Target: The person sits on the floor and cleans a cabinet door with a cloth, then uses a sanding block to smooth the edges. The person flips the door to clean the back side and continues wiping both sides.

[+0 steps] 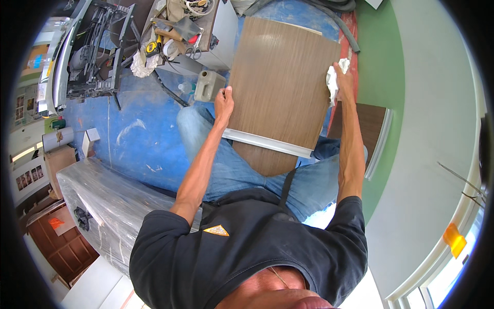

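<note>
A brown wood-grain panel (283, 85) lies in front of me, over my legs, with a silvery metal strip (267, 142) along its near edge. My left hand (224, 105) is closed on the panel's left edge, thumb up and the other fingers mostly hidden. At the right edge my right hand (346, 85) is closed around a crumpled white cloth (332, 85), which touches the panel's rim. Below the near edge, between my legs, part of another brown panel (265, 157) shows.
A grey-beige jerrycan (209, 86) stands left of the panel. Behind it, a cabinet (221, 38) carries scissors (193, 51), a yellow tape measure (152, 48) and other tools. More brown board (368, 126) leans by the green-and-white wall. Plastic-wrapped furniture (110, 206) stands at left on blue floor sheeting (139, 123).
</note>
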`<state>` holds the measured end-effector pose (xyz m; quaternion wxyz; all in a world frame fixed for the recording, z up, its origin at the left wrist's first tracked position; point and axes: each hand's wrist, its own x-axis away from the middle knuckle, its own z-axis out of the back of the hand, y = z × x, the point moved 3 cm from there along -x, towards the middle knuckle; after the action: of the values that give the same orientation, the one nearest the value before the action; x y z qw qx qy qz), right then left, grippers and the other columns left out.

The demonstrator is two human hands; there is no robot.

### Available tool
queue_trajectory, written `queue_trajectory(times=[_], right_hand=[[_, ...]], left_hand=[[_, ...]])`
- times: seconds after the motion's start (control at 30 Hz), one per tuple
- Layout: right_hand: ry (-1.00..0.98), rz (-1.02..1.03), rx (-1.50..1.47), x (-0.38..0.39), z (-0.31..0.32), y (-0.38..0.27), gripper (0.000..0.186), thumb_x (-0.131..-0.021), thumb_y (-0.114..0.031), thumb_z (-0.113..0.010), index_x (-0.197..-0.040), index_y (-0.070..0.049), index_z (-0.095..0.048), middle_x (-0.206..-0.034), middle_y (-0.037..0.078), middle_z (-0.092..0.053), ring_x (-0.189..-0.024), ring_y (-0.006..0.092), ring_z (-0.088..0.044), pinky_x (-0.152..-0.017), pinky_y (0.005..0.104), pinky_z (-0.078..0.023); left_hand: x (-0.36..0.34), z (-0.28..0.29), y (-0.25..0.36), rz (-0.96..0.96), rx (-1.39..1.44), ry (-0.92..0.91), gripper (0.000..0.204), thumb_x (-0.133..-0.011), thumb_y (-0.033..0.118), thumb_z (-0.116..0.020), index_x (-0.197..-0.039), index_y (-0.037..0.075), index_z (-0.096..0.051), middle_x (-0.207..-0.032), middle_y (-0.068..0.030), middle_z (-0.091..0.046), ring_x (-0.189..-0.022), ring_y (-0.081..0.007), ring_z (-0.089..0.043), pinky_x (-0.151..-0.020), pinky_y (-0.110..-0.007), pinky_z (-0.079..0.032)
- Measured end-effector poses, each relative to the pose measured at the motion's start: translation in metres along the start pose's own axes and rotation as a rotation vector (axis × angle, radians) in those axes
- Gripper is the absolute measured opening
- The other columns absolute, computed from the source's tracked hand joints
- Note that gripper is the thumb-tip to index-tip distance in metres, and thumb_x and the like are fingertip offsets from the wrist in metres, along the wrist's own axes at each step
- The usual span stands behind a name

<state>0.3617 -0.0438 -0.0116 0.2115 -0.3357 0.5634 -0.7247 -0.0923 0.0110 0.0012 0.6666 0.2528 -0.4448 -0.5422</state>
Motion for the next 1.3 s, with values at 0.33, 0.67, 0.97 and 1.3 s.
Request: queue_trajectory(times=[0.33,0.67,0.97,1.3], right_hand=[[0.009,-0.017,-0.181,0.009,0.064,-0.018,0.029,-0.099,-0.032,-0.07,-0.105,-0.003,-0.065,-0.086,0.003,-0.066,-0.07,0.0129,-0.063,-0.062,0.0313,-0.052],[0.21,-0.105,-0.276,0.091,0.11,-0.01,0.02,-0.102,-0.024,-0.067,-0.103,-0.004,-0.064,-0.088,0.003,-0.066,-0.073,0.0138,-0.063,-0.063,0.0325,-0.053],[0.187,-0.259,-0.525,0.245,0.048,0.043,0.04,-0.102,-0.022,-0.065,-0.133,0.002,-0.055,-0.118,0.007,-0.066,-0.103,0.0154,-0.063,-0.091,0.0316,-0.051],[0.183,-0.317,-0.654,0.316,0.005,0.062,0.052,-0.102,-0.022,-0.065,-0.146,-0.001,-0.045,-0.134,0.007,-0.06,-0.119,0.017,-0.057,-0.102,0.0328,-0.045]], left_hand=[[-0.03,-0.011,0.069,-0.348,-0.045,-0.039,0.054,-0.104,0.044,-0.049,-0.112,-0.007,-0.064,-0.098,-0.0281,-0.069,-0.099,-0.0404,-0.068,-0.086,-0.045,-0.049],[-0.098,-0.043,0.141,-0.472,-0.216,-0.244,0.063,-0.101,0.056,-0.047,-0.097,-0.003,-0.07,-0.087,-0.026,-0.071,-0.087,-0.0387,-0.07,-0.082,-0.047,-0.05],[-0.165,-0.038,0.168,-0.544,-0.649,-0.546,0.079,-0.101,0.065,-0.043,-0.106,-0.01,-0.071,-0.097,-0.0233,-0.072,-0.094,-0.03,-0.068,-0.088,-0.04,-0.05],[-0.188,-0.07,0.151,-0.528,-0.704,-0.767,0.081,-0.102,0.067,-0.043,-0.112,-0.009,-0.07,-0.099,-0.0207,-0.072,-0.094,-0.0261,-0.067,-0.091,-0.037,-0.049]])
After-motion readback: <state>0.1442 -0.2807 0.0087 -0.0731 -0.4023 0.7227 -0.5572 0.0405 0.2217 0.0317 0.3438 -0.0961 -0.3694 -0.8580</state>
